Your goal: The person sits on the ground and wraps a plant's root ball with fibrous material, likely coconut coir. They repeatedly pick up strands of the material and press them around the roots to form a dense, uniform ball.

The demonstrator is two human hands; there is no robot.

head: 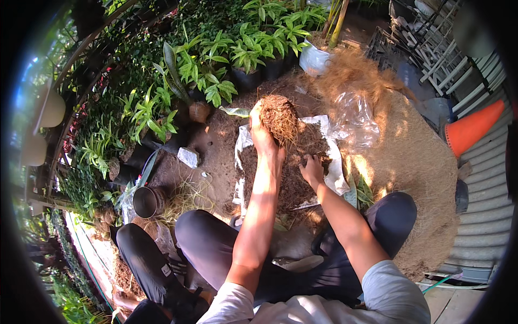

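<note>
My left hand (265,137) grips a fibrous root ball (280,117), matted with brown strands, and holds it above the soil heap. A variegated leaf (234,111) sticks out to the left of that hand. Below lies a heap of dark potting mix (263,178) on a spread white plastic sack (332,150). My right hand (311,172) rests at the right part of the heap with its fingers bent into the mix; whether it holds any is hidden. Several cut leaves (361,190) lie by my right knee.
Potted leafy plants (206,69) line the far left. Coconut fibre (356,77) and clear plastic (356,121) sit beyond the sack, near an orange cone (473,127). A stone (188,157) and an open can (149,201) are on the left, beside another person's leg (145,255).
</note>
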